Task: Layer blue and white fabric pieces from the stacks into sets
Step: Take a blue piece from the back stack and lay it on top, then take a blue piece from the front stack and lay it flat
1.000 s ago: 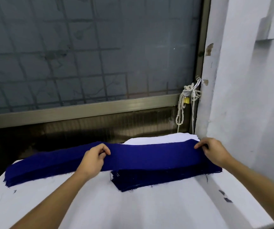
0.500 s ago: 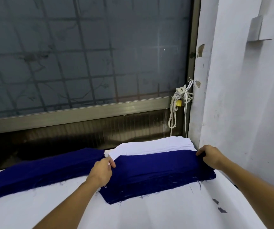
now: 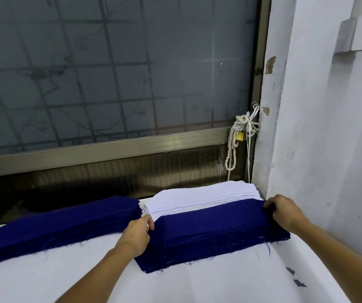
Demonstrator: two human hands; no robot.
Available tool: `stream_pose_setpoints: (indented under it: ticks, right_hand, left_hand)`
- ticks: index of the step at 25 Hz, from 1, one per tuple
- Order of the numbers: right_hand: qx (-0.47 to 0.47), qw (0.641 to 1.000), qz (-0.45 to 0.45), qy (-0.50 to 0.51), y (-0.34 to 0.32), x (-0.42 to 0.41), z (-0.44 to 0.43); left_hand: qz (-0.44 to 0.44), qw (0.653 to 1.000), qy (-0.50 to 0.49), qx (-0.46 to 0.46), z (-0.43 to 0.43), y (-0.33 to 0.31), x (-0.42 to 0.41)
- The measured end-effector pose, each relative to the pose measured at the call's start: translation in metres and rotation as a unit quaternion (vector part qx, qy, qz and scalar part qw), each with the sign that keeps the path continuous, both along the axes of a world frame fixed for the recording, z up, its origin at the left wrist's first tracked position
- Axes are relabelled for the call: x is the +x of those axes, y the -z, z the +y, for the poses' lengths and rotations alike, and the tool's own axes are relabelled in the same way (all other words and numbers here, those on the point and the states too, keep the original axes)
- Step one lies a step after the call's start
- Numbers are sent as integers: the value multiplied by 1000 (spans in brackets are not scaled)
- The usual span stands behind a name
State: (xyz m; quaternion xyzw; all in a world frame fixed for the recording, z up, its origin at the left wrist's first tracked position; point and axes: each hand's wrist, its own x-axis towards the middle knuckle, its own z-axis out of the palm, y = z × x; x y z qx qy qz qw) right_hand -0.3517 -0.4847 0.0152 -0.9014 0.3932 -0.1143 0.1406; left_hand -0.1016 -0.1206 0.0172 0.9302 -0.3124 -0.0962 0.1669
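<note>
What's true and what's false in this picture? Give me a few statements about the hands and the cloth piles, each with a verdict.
1. The left hand and right hand grip opposite ends of the top blue piece. True.
2. The white stack lies nearer the person than the right blue stack. False: it lies behind it, toward the window.
3. A yellow padlock hangs among the rope. True.
4. The left hand rests on the left blue stack. False: it pinches the top blue piece on the right blue stack.
</note>
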Motion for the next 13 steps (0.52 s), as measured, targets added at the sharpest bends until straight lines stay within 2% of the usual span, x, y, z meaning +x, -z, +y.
stream_pose_setpoints:
  ticks: [3, 6, 9, 13]
  right_hand:
    - [-139, 987, 80, -7, 4, -3, 2]
    - [-240, 966, 93, 5, 5, -4, 6]
    - [-212, 977, 31, -14, -3, 9, 24]
    - [-109, 988, -79, -74, -30, 53, 74]
  left_hand:
    - [-21, 1000, 4, 8, 2, 3, 3]
    - [-53, 999, 6, 7, 11, -4, 11]
    - [-83, 996, -5, -21, 23, -11, 24]
    - [-121, 990, -30, -68, 50, -22, 51]
